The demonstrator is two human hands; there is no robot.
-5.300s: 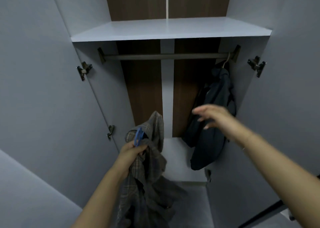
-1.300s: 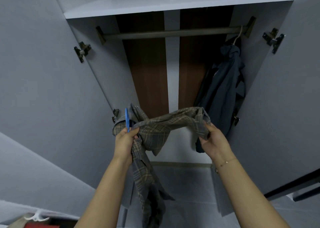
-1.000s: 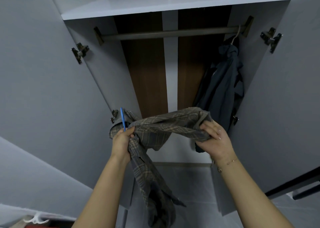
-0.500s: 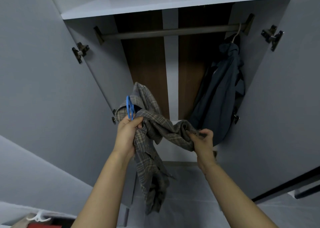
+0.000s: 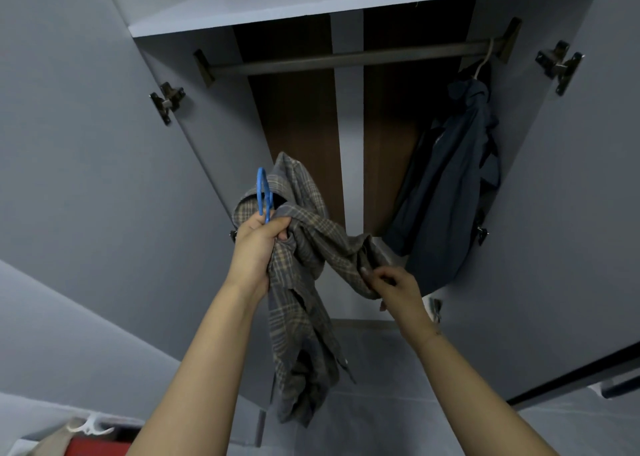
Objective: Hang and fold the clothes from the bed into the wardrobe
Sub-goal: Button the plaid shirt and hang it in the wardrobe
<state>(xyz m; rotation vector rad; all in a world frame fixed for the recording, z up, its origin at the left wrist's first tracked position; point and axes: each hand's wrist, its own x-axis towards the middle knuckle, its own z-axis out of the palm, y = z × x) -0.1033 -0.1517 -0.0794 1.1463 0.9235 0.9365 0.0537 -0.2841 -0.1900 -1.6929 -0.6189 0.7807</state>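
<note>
Wardrobe stands open in front of the person, both doors swung wide, with a metal hanging rail running beneath a pale shelf. Left hand is raised before the opening, fingers clenched around a bunched part of a grey plaid shirt together with the base of a blue plastic hanger; the hanger's hook rises above the fist. How far the hanger sits inside the shirt cannot be determined, as the fabric is bunched over it. Shirt is held below the rail and clear of it, with one part sticking up behind the hanger and the longest part hanging down between the forearms. Right hand is lower and to the right, fingers pinching a stretched fold of the same shirt, which spans between the two hands. Dark navy jacket hangs from a white hanger hook at the right end of the rail, just behind the right hand. Lower left corner shows a red item, partly cut off.
</note>
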